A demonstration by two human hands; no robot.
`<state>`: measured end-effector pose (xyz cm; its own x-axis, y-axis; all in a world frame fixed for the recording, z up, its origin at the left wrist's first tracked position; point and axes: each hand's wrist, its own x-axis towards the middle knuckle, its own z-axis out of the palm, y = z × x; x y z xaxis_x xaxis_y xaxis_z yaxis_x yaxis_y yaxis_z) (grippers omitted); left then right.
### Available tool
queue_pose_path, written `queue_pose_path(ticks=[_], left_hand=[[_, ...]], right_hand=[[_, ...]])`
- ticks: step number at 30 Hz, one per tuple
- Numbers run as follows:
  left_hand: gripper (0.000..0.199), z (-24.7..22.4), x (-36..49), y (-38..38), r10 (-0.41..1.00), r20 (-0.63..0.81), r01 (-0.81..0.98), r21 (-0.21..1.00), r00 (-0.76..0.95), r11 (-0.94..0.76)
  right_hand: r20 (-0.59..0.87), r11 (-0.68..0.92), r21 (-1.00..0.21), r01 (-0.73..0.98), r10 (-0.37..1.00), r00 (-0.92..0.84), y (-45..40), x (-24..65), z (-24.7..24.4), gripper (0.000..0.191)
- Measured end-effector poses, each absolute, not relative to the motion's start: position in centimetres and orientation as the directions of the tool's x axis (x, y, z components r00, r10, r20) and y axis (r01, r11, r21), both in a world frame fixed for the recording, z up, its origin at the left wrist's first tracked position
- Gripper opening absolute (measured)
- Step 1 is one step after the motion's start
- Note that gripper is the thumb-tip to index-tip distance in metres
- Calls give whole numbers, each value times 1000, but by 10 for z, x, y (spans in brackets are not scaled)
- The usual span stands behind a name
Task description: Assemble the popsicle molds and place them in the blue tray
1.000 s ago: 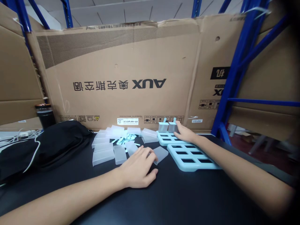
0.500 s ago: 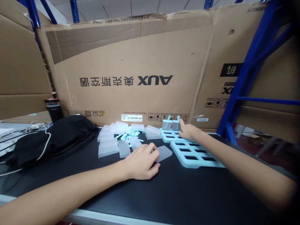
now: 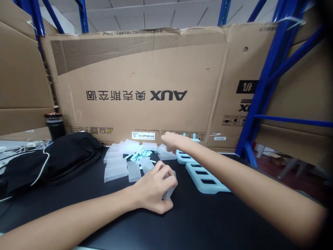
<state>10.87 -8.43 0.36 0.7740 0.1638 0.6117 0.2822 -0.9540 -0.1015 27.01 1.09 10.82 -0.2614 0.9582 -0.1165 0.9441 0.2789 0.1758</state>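
My left hand (image 3: 157, 185) is closed around a translucent ice pop mould (image 3: 169, 193), holding it just above or on the black tabletop. My right hand (image 3: 172, 140) hovers near the back, beside a loose translucent mould (image 3: 166, 152); its fingertips point down and are largely hidden. Light-blue sticks (image 3: 140, 155) lie in a heap, ringed by several more clear moulds (image 3: 116, 171). To the right rest two light-blue frames with rectangular slots, a front frame (image 3: 208, 189) and a rear frame (image 3: 183, 158). Light-blue handles (image 3: 194, 136) stand up at the rear frame, the moulds below them covered by my right arm.
A black bag (image 3: 73, 152) and white cables (image 3: 47, 163) lie on the left, with a dark bottle (image 3: 55, 126) behind. A large cardboard sheet (image 3: 135, 111) walls off the back. Blue rack posts (image 3: 262, 86) rise at the right.
My right hand has left the mould in the rear frame and moved left toward the stick heap. My left hand has closed on a mould that lay flat and tipped it up.
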Motion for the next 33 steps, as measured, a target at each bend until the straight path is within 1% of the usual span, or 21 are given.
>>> queue_pose_path(ticks=[3,5,6,8,11,13,16,19,20,22,25,29,31,33], left_hand=[[27,0,110,-81,-26,652,124,-183,758,-975],[22,-2,109,-80,-122,634,32,-227,764,-973],[19,-2,109,-81,-144,613,8,-239,777,-971],[16,-1,107,-83,-152,557,-15,-244,817,-970],[20,2,103,-86,-148,490,-38,-228,859,-973],[23,2,103,-85,-120,496,-20,-204,860,-979],[22,-1,106,-81,-82,492,-3,-158,867,-987],[41,-6,109,-78,-69,464,-8,-131,883,-991],[45,-6,109,-78,-59,455,-1,-126,889,-992],[43,-6,109,-79,-40,433,7,-107,900,-994],[37,-3,107,-82,-28,448,-13,-35,893,-999],[42,1,104,-87,40,545,-25,111,838,-993],[45,3,103,-90,125,531,-17,253,838,-967],[46,3,102,-92,201,463,-10,415,863,-910]], right_hand=[[-252,452,98,887,873,-417,13,234,103,22],[-308,508,64,859,829,-468,18,221,94,22],[-322,521,58,852,817,-478,21,217,88,24],[-325,527,62,847,813,-482,28,215,78,29],[-327,508,87,857,827,-457,38,219,68,30],[-351,486,97,869,834,-427,42,222,67,28],[-387,444,120,888,845,-370,44,225,71,25],[-435,391,151,908,851,-294,39,227,80,22],[-453,375,163,913,850,-269,37,227,84,22],[-486,354,186,917,844,-227,32,227,91,21],[-504,353,208,912,838,-209,27,225,100,19],[-455,384,235,893,855,-248,27,219,104,17],[-462,393,247,886,851,-249,28,215,102,15],[-475,408,252,878,842,-255,29,211,99,17]])
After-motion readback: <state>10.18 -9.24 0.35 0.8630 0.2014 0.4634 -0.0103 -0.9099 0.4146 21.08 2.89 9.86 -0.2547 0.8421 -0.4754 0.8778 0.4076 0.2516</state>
